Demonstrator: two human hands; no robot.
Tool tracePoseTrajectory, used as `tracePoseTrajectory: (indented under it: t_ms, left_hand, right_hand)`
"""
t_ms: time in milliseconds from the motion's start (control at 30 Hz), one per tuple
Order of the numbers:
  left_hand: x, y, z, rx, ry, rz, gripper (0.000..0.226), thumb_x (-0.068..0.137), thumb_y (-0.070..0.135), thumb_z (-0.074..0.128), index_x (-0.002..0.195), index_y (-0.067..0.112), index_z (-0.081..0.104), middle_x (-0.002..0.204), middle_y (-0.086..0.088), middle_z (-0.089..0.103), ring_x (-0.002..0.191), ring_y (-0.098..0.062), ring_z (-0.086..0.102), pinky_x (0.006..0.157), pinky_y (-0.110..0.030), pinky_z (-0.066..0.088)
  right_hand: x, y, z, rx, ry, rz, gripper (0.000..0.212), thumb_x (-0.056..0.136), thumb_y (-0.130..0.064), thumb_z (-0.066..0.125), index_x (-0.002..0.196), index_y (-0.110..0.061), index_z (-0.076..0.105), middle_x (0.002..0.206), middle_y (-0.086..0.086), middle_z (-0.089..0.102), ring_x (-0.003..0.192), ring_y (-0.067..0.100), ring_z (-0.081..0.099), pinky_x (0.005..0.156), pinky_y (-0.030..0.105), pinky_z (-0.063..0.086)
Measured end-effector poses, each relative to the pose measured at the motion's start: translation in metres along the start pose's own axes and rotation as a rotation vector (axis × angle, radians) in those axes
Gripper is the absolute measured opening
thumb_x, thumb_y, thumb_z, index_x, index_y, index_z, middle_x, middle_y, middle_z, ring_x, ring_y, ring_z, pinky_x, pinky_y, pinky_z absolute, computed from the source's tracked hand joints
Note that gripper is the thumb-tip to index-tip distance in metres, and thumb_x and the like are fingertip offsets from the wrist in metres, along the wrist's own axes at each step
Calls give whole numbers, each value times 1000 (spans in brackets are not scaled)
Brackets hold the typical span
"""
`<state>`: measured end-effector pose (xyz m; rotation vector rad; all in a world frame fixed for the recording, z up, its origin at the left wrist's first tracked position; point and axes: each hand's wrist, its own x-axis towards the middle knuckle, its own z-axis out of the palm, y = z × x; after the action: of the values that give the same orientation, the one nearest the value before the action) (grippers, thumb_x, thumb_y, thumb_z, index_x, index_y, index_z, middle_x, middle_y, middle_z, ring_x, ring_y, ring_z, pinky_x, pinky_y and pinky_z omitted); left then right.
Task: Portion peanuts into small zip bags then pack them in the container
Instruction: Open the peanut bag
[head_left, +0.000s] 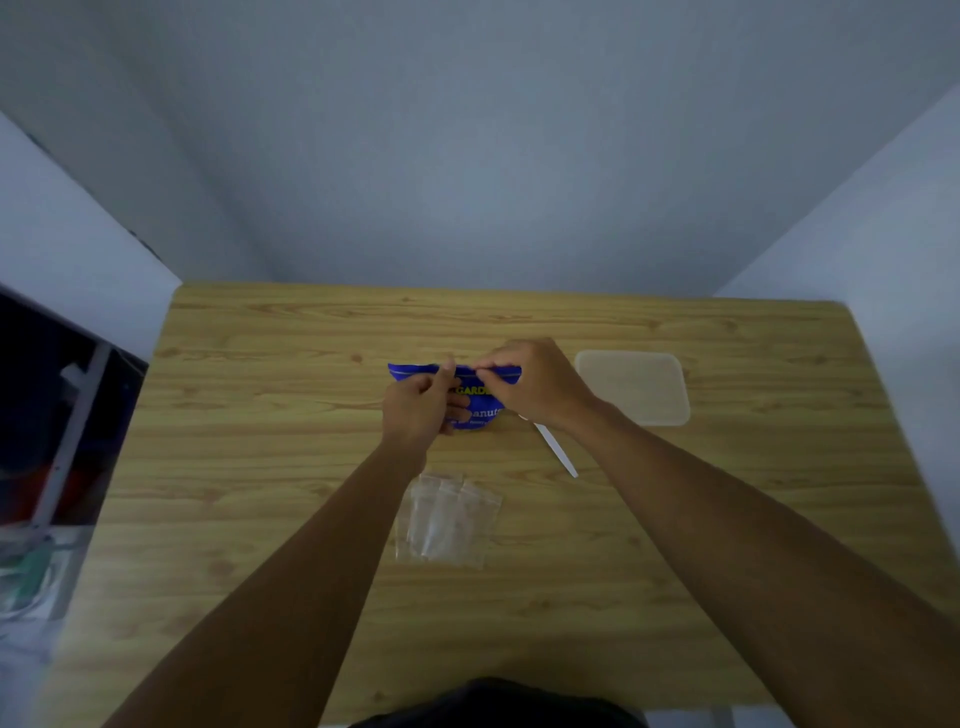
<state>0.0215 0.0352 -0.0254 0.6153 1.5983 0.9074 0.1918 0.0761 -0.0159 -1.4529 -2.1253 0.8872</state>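
A blue peanut bag (480, 402) with yellow and white lettering stands at the middle of the wooden table (260, 467). My left hand (418, 410) pinches its top edge from the left, and my right hand (535, 382) pinches the same edge from the right. Several small clear zip bags (447, 519) lie flat in a loose pile nearer to me. A translucent lidded container (634, 387) sits to the right of my right hand. A white plastic spoon (558, 449) lies slanted below my right wrist, its bowl hidden by the hand.
Grey walls close in the table at the back and on both sides. Left of the table there is a dark shelf with a white frame (67, 431) and some clutter on the floor (26, 577).
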Motion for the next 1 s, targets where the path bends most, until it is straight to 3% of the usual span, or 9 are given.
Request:
tracePoseTrajectory:
  t_ms: [267, 467, 633, 833, 1000]
  left_hand:
    - [-3, -4, 2, -16, 7, 46, 27, 98, 27, 59, 93, 2, 68, 76, -13, 74, 57, -17, 68, 42, -26, 46]
    - [-6, -1, 8, -68, 42, 50, 22, 99, 16, 55, 94, -2, 65, 79, -20, 72, 58, -19, 67, 40, -24, 46]
    - [-6, -5, 6, -61, 56, 48, 21, 95, 11, 54, 92, -5, 67, 77, -22, 72, 62, -26, 68, 44, -27, 50]
    - [-8, -8, 5, -53, 60, 62, 19, 94, 8, 55, 86, -7, 65, 71, -20, 70, 57, -23, 66, 43, -26, 48]
    - [-10, -9, 4, -32, 62, 84, 21, 92, 3, 51, 80, -8, 65, 67, -21, 67, 51, -22, 61, 44, -28, 47]
  right_hand:
    - [-13, 10, 2, -95, -19, -72, 33, 89, -25, 67, 121, -31, 73, 124, -7, 72, 117, 8, 66, 101, 40, 53]
    - [-3, -3, 1, 57, 7, 79, 15, 90, -27, 70, 102, -23, 79, 92, -12, 76, 86, 1, 69, 80, 34, 60]
    - [21, -12, -6, 76, -152, 231, 10, 89, -25, 75, 95, -20, 81, 79, -18, 71, 77, -3, 66, 72, 25, 55]
    - [38, -23, -17, -31, -355, 241, 8, 86, -26, 76, 85, -20, 82, 84, -9, 78, 85, 6, 71, 78, 36, 62]
    - [48, -23, -11, -158, -370, 222, 14, 85, -17, 68, 76, -16, 79, 77, -3, 76, 76, 15, 72, 71, 40, 63]
